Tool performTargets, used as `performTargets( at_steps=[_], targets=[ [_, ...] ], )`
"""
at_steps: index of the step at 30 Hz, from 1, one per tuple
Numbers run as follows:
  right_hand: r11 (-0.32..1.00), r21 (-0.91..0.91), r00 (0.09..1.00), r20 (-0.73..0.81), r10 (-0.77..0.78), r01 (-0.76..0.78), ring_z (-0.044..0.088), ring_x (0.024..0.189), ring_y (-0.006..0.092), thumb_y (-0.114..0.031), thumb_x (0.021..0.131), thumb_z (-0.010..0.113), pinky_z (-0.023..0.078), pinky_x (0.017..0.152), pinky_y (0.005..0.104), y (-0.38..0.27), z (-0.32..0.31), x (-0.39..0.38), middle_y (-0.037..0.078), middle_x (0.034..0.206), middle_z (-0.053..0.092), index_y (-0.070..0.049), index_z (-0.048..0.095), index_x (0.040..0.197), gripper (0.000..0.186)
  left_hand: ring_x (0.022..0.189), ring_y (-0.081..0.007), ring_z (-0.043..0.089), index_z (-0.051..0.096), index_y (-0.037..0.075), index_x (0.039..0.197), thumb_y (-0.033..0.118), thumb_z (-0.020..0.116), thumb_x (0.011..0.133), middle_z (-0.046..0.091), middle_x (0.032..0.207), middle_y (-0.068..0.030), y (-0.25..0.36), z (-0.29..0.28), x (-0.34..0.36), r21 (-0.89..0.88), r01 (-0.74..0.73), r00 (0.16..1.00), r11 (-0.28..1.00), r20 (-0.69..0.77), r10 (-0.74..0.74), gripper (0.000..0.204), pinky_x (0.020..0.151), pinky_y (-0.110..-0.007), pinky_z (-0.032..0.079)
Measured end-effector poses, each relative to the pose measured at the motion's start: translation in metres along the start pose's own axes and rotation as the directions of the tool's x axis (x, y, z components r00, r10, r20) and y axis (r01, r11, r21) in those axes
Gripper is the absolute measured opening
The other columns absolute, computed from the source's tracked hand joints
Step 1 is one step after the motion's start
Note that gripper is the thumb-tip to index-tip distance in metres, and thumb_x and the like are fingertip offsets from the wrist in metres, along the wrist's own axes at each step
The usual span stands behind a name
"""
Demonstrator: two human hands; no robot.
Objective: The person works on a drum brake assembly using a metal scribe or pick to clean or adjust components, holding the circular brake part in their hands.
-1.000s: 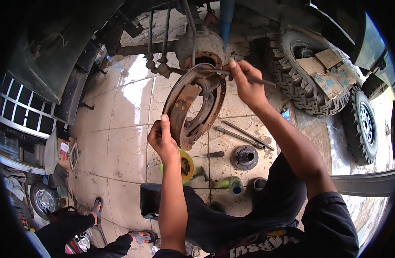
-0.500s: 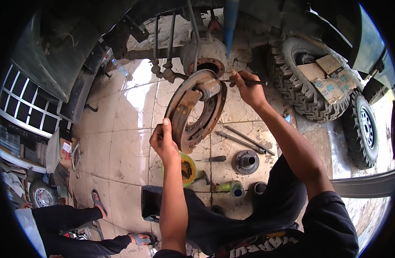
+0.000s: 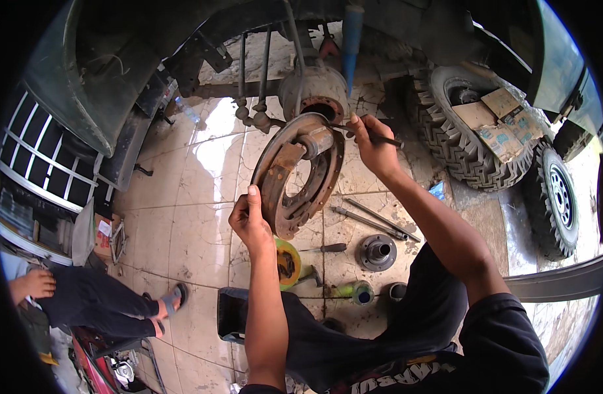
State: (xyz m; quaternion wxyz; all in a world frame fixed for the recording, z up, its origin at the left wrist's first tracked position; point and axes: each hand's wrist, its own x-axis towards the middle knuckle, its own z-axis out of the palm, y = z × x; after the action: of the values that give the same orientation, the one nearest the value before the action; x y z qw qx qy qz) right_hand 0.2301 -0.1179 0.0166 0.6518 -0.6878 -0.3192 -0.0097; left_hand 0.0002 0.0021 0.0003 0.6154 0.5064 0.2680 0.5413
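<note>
My left hand (image 3: 251, 220) grips the lower left rim of a rusty brake backing plate (image 3: 267, 154), thumb up along its edge. The plate is held tilted above the floor, with a curved brake shoe (image 3: 283, 163) and a cylinder (image 3: 316, 140) on its face. In my right hand (image 3: 378, 148) is a slim dark tool (image 3: 392, 140), its thin end at the plate's upper right edge by the cylinder. My fingers hide part of the tool, so its exact kind is unclear. Just beyond the plate is the round axle hub housing (image 3: 308, 88) with a rusty open flange.
On the tiles lie a screwdriver (image 3: 333, 247), two metal bars (image 3: 374, 222), a flanged hub (image 3: 378, 252), a yellow-green bowl (image 3: 288, 264) and a green bottle (image 3: 362, 293). Large tyres (image 3: 439, 144) stand right. A blue post (image 3: 352, 39) rises behind. Another person's legs (image 3: 108, 305) are at left.
The tool's back end has dipped slightly, with its thin end still at the plate's edge. The other person at left has gone from reaching low to standing more upright.
</note>
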Motion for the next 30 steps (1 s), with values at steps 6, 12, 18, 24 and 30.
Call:
performTargets(
  at_steps=[6,12,18,24,30],
  targets=[
    [0.938,-0.074,0.941,0.034,-0.337,0.338,0.057,0.061,0.0321,-0.016,0.092,0.067,0.045,0.057,0.0398,-0.063,0.016,-0.027,0.015,0.072,0.06,0.001,0.061,0.082,0.021,0.063,-0.0052,0.036,0.053,0.004,0.062,0.022,0.074,0.09,0.048,0.064,0.0047,0.004,0.008,-0.006,-0.011,-0.028,1.0,1.0,0.012,0.028,0.039,0.06,-0.022,0.03],
    [0.867,0.009,0.853,0.177,-0.492,0.498,0.058,0.063,0.0335,-0.016,0.092,0.068,0.046,0.059,0.04,-0.074,0.013,-0.041,0.015,0.07,0.06,-0.001,0.065,0.085,0.017,0.063,-0.0051,0.035,0.05,0.005,0.061,0.022,0.074,0.09,0.045,0.063,0.0052,0.001,0.011,-0.005,-0.033,-0.006,1.0,0.999,-0.001,0.006,0.042,0.059,-0.022,0.029],
    [0.974,0.143,0.984,-0.012,-0.176,0.176,0.054,0.061,0.0079,-0.027,0.099,0.059,0.044,0.054,0.0292,-0.037,0.007,-0.004,0.007,0.066,0.062,0.0,0.064,0.086,0.031,0.072,-0.0088,0.051,0.062,0.003,0.07,0.026,0.075,0.089,0.061,0.076,-0.0001,-0.003,0.009,-0.006,-0.014,0.025,0.999,1.0,0.032,-0.024,0.032,0.073,-0.025,0.041],
    [0.808,0.035,0.794,0.163,-0.586,0.589,0.058,0.061,0.0109,-0.025,0.099,0.059,0.045,0.055,0.029,-0.061,0.016,-0.033,0.008,0.066,0.063,0.0,0.066,0.087,0.029,0.064,-0.0049,0.034,0.047,0.006,0.059,0.022,0.074,0.09,0.043,0.063,0.0059,0.003,0.017,-0.007,-0.031,0.034,0.999,0.999,-0.033,-0.035,0.044,0.059,-0.023,0.027],
    [0.998,-0.056,1.0,0.026,0.017,-0.015,0.059,0.063,0.0121,-0.036,0.099,0.058,0.046,0.058,0.0274,-0.003,-0.004,0.012,0.006,0.071,0.067,0.001,0.068,0.092,0.039,0.063,-0.0065,0.035,0.05,0.006,0.059,0.024,0.075,0.089,0.045,0.064,0.0058,0.004,0.012,-0.006,-0.022,0.002,0.998,1.0,-0.064,-0.003,0.042,0.061,-0.023,0.029]
  ],
)
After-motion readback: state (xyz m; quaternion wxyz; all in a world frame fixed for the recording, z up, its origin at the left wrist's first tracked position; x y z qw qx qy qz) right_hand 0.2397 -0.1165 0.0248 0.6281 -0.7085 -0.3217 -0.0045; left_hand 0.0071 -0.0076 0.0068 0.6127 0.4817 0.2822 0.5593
